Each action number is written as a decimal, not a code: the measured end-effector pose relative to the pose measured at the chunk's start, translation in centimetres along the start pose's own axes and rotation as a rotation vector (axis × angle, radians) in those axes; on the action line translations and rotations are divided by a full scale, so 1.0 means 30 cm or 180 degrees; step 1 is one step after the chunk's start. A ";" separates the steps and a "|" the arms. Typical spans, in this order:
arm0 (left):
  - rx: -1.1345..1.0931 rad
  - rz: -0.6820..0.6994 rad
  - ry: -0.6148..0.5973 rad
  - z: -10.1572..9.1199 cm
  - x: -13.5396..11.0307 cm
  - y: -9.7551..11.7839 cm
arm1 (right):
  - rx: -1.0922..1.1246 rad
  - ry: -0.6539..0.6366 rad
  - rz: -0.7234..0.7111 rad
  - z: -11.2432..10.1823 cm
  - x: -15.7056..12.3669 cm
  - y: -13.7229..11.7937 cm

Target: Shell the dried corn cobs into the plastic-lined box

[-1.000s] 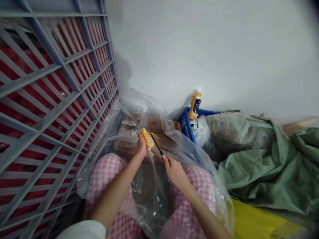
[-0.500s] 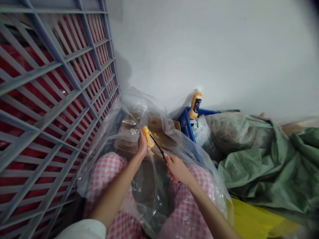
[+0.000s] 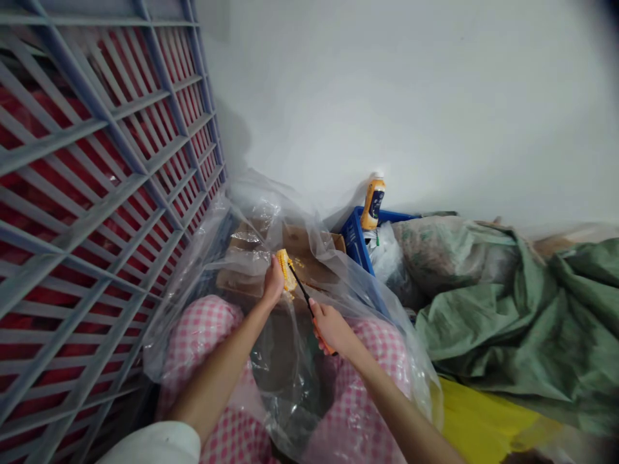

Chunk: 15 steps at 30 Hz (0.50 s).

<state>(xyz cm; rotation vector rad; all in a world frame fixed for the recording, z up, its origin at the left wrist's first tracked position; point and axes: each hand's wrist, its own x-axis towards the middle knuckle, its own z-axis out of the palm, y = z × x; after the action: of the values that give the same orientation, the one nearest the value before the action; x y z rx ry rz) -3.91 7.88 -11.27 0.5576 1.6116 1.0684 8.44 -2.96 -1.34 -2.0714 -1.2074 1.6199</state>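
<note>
Turned more upright than a second ago, the short yellow corn cob [image 3: 285,269] sits in the left hand [image 3: 273,284], whose fingers are closed round its lower end, above the near edge of the brown cardboard box [image 3: 312,243] lined with clear plastic. Just right of it, the right hand [image 3: 330,327] has drawn nearer, fist clenched on the orange handle of a thin black-bladed knife [image 3: 300,289], blade tip touching the cob

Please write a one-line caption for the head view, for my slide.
Left hand holds a corn cob; right hand sets a black blade against it.
</note>
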 end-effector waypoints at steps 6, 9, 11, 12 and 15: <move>0.0135 -0.0037 0.0093 -0.002 -0.017 0.022 | 0.1979 -0.1103 0.0478 0.047 0.004 -0.021; 0.0092 -0.0034 0.0170 0.003 -0.020 0.039 | 0.2679 -0.1624 0.0601 0.027 0.003 -0.030; -0.0196 -0.0064 0.0118 0.004 -0.023 0.054 | 0.2169 -0.1227 0.0373 0.020 0.013 -0.020; -0.0437 -0.0129 0.0037 0.003 -0.025 0.062 | 0.1717 -0.0845 0.0197 0.017 0.019 -0.011; -0.1078 -0.0433 -0.0239 -0.001 -0.031 0.082 | 0.0664 0.0120 -0.0171 -0.003 0.025 0.024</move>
<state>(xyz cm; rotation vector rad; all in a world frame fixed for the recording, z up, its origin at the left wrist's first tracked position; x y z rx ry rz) -4.05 8.32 -8.67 0.2552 1.3451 1.1715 8.88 -2.83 -2.27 -1.9159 -1.0250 1.6008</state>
